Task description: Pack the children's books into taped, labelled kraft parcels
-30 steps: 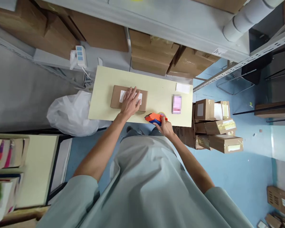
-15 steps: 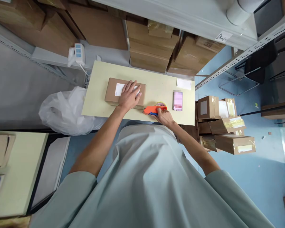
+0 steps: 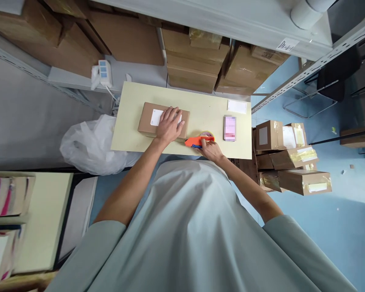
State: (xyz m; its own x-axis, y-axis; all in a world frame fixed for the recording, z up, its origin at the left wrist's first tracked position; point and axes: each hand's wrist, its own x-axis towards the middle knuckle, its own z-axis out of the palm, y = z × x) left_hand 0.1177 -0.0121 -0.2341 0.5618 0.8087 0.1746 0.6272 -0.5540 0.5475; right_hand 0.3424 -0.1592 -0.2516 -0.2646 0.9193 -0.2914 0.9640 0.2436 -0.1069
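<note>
A brown cardboard box (image 3: 145, 119) with a white label (image 3: 156, 117) lies on the left half of a pale yellow table (image 3: 130, 95). My left hand (image 3: 169, 125) rests flat on top of it with the fingers spread, covering part of the label. At the table's near edge, my right hand (image 3: 211, 150) is wrapped around an orange tape dispenser (image 3: 194, 141) that carries a roll of tape. The dispenser's front end sits close to the box's lower right corner; whether they touch, I cannot tell.
To the right on the table lie a phone (image 3: 230, 128) and a white paper slip (image 3: 237, 106). Several taped boxes (image 3: 304, 181) are stacked beyond the right edge. A white plastic bag (image 3: 89, 148) bulges at the left. Shelves of cartons (image 3: 191, 61) and a power strip (image 3: 105, 73) stand behind.
The view has shifted slightly, moving the table and box a little to the right in it. Both hands keep nearly the same places on the box and the tape dispenser.
</note>
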